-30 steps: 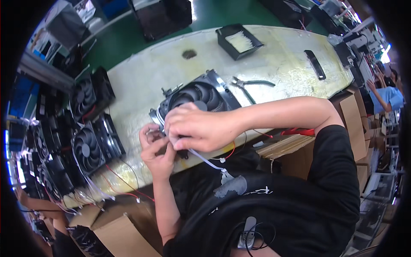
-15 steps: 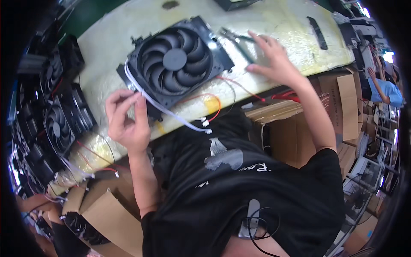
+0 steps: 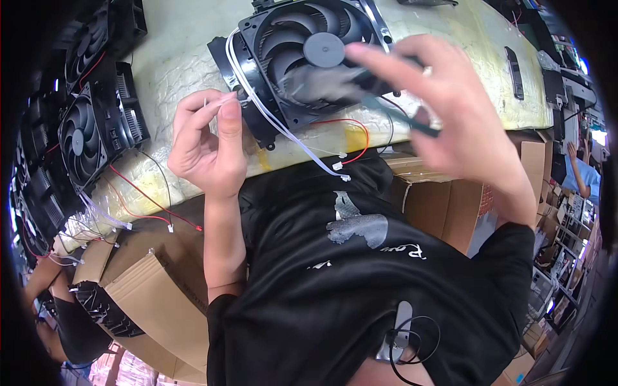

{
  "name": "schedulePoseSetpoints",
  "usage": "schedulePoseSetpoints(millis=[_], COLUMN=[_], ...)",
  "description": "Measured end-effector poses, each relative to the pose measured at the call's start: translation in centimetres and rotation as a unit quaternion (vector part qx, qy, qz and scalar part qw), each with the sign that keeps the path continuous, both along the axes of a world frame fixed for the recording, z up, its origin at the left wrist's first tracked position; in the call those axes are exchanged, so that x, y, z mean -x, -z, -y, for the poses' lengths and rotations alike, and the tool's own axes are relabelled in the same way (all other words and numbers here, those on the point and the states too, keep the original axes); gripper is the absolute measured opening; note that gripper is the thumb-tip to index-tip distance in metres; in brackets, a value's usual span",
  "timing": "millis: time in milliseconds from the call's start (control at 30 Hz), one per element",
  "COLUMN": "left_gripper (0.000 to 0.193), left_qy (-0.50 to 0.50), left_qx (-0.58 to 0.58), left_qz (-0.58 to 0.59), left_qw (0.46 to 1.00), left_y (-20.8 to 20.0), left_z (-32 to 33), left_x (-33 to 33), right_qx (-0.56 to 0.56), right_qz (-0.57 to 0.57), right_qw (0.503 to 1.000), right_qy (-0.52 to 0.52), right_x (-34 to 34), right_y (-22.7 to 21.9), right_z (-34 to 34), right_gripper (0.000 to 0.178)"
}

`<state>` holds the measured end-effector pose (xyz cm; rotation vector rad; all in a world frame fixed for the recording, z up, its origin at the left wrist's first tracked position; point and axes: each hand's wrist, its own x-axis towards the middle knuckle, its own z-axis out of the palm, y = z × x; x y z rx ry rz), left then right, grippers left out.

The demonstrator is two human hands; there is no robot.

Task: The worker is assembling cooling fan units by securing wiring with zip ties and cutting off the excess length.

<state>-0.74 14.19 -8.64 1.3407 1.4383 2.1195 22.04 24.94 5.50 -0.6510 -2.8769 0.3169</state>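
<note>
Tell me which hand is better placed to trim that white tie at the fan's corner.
Probably the right hand: it holds dark cutters over the black fan, while the left hand has its grip pinching the white tie.

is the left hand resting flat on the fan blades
No, the left hand is off to the side of the black fan, pinching a thin white tie at the fan's edge.

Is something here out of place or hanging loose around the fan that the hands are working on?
Yes. The black fan sits at the table edge, and its white cable and red wire dangle over the edge. The left hand pinches a thin white strip; the right hand holds a blurred dark tool.
</note>
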Motion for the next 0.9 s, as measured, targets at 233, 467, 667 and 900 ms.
schedulePoseSetpoints(millis=[233, 467, 667, 900], left_gripper=[0.011, 0.011, 0.006, 0.008], left_qy=[0.015, 0.014, 0.021, -0.248], left_qx=[0.007, 0.002, 0.034, -0.033], left_qz=[0.013, -0.009, 0.095, -0.124], left_qw=[1.000, 1.000, 0.995, 0.960], left_y=[0.0, -0.3, -1.6, 0.6], left_z=[-0.1, -0.3, -0.6, 10.9], left_x=[0.0, 0.1, -0.4, 1.4], right_qx=[-0.144, -0.204, -0.167, 0.024], right_qz=[0.060, 0.162, 0.106, -0.063], right_qw=[0.987, 0.964, 0.980, 0.965], right_qy=[-0.037, -0.054, -0.032, 0.253], right_x=[4.6, 5.5, 3.9, -6.7], right_y=[-0.9, -1.7, -1.1, 3.2], right_z=[1.2, 2.8, 2.7, -0.3], right_gripper=[0.072, 0.058, 0.060, 0.048])
